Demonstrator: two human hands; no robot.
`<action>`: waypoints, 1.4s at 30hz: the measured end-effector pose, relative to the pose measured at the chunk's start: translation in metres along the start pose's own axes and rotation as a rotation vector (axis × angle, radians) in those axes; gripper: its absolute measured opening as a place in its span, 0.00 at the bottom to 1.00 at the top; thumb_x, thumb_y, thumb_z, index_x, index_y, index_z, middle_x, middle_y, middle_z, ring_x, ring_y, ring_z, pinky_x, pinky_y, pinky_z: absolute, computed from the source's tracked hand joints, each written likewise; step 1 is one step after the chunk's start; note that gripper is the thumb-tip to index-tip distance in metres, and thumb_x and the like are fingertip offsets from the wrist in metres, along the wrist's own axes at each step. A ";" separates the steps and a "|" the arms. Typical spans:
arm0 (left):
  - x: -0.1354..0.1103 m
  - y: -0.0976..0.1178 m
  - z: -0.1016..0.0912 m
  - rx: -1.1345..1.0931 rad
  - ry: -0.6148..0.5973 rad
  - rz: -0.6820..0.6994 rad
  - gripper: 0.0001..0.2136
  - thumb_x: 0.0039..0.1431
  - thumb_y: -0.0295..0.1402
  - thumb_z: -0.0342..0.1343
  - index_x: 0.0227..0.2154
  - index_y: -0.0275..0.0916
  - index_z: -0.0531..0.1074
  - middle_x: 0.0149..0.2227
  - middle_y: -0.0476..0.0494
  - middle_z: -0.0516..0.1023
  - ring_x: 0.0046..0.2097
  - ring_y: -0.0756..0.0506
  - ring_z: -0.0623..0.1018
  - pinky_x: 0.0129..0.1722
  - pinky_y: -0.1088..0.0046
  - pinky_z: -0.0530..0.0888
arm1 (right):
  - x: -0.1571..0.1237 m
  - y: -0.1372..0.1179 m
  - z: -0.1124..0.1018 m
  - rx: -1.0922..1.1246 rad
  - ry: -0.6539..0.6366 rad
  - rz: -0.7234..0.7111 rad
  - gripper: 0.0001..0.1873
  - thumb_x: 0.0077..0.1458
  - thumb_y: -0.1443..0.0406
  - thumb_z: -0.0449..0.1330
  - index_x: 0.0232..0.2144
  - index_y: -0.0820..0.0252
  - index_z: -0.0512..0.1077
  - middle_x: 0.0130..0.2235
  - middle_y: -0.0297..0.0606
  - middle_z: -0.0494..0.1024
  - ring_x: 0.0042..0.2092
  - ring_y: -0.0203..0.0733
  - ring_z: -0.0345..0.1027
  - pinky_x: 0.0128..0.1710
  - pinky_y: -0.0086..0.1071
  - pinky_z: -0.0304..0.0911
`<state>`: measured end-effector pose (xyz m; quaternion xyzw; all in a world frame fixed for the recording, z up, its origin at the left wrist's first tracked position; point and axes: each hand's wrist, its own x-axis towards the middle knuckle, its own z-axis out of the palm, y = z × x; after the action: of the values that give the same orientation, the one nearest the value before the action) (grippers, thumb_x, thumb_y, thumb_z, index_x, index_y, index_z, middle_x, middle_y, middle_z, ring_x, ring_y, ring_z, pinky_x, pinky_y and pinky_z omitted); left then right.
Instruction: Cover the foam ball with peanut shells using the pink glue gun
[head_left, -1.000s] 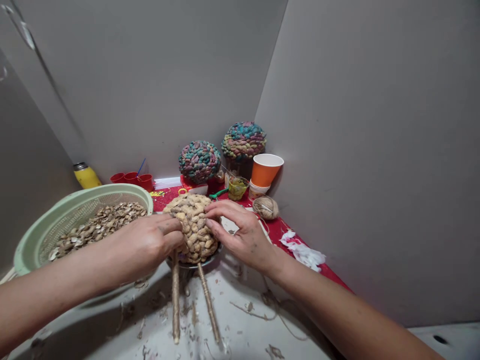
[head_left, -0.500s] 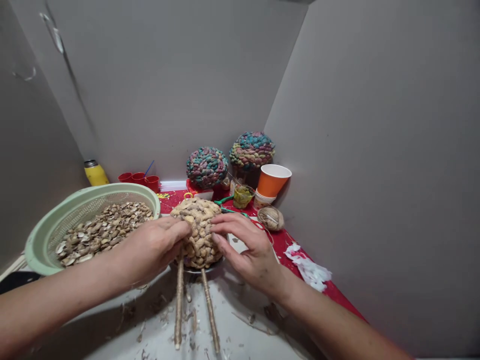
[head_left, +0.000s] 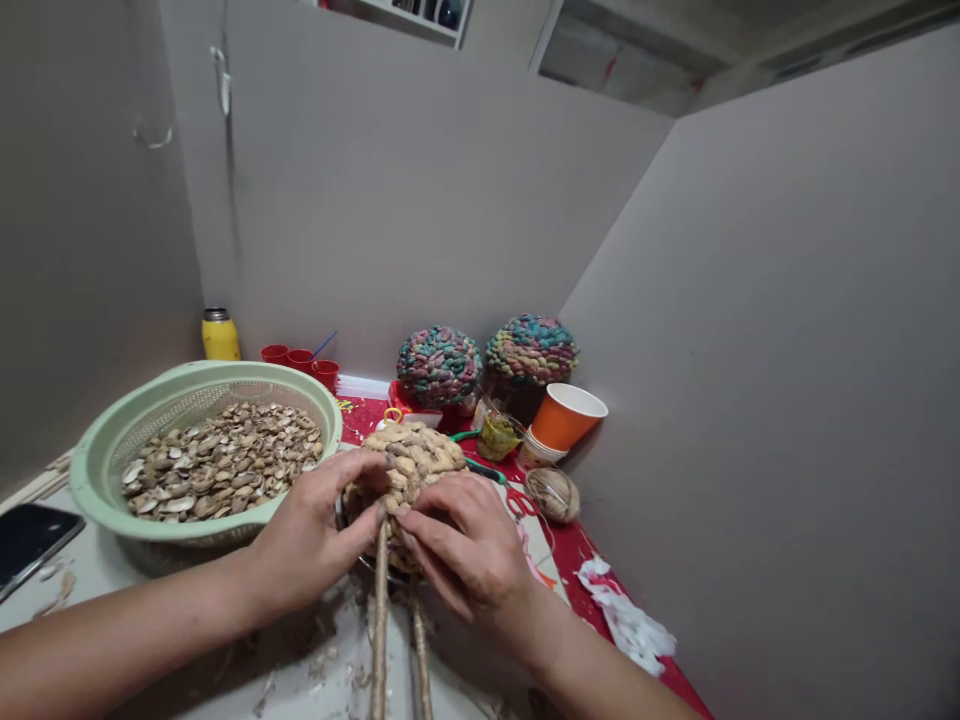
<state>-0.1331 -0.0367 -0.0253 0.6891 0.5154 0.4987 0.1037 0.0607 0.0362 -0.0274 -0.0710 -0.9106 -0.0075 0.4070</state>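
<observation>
A ball covered in beige peanut shells (head_left: 409, 462) rests on a small metal dish on the table in front of me. Two twine-wrapped sticks (head_left: 380, 620) run from under it toward me. My left hand (head_left: 319, 535) presses on the ball's near left side, fingers curled against the shells. The near right side is covered by my right hand (head_left: 465, 550), its fingers bent over the shells and touching the left fingertips above the sticks.
A pale green colander (head_left: 105, 470) full of shell halves stands at the left, with a dark phone (head_left: 30, 540) beside it. Behind are two painted shell balls (head_left: 439, 362), an orange paper cup (head_left: 566, 420), red cups (head_left: 300, 358), a yellow bottle (head_left: 220, 335), a twine ball (head_left: 553, 494) and white scraps (head_left: 626, 620).
My right hand slid down from the ball's top right to its near side, meeting the left fingers above the sticks. The view tilted upward.
</observation>
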 end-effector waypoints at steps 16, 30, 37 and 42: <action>-0.025 -0.014 0.024 -0.241 -0.017 -0.305 0.27 0.68 0.36 0.43 0.69 0.46 0.50 0.72 0.45 0.50 0.72 0.39 0.49 0.69 0.49 0.47 | 0.001 0.025 0.002 0.081 0.111 0.390 0.18 0.65 0.63 0.54 0.56 0.52 0.67 0.57 0.44 0.70 0.59 0.49 0.63 0.58 0.48 0.62; -0.015 -0.015 0.031 -0.296 -0.079 -0.407 0.29 0.66 0.36 0.41 0.69 0.37 0.49 0.73 0.43 0.45 0.72 0.41 0.43 0.70 0.53 0.40 | -0.007 0.039 0.016 0.171 -0.026 0.512 0.23 0.69 0.55 0.49 0.62 0.53 0.62 0.63 0.42 0.66 0.64 0.45 0.58 0.65 0.45 0.56; -0.012 -0.013 0.030 -0.312 -0.074 -0.412 0.29 0.65 0.37 0.43 0.68 0.39 0.50 0.72 0.41 0.49 0.72 0.41 0.48 0.70 0.53 0.43 | -0.007 0.038 0.018 0.193 -0.015 0.503 0.23 0.68 0.55 0.48 0.62 0.52 0.61 0.62 0.43 0.65 0.64 0.47 0.57 0.64 0.47 0.55; -0.012 -0.013 0.032 -0.333 -0.047 -0.367 0.29 0.64 0.37 0.44 0.67 0.38 0.50 0.71 0.38 0.51 0.70 0.41 0.53 0.70 0.52 0.46 | -0.005 0.036 0.018 0.174 -0.016 0.498 0.23 0.68 0.55 0.49 0.61 0.54 0.61 0.61 0.44 0.66 0.63 0.47 0.58 0.64 0.46 0.56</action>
<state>-0.1148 -0.0285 -0.0558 0.5688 0.5403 0.5331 0.3167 0.0556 0.0720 -0.0449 -0.2579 -0.8654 0.1718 0.3937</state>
